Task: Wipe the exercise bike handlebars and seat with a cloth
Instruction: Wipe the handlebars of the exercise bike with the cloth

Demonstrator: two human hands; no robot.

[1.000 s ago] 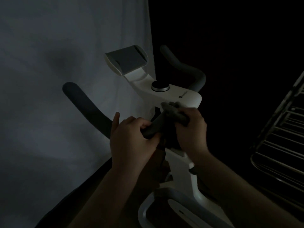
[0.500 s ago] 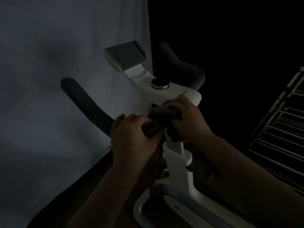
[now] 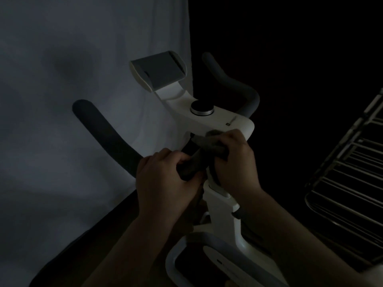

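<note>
Grey cloth bunched on handlebar; r. hand clutching cloth, l. hand round handlebar.

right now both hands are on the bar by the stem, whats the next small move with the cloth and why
Probably slide the cloth leftward along the handlebar. The right hand holds it bunched around the bar just under the white console, while the left hand grips the bar beside it. The long left handlebar arm beyond that hand is bare, so the left hand likely has to shift first.
</note>
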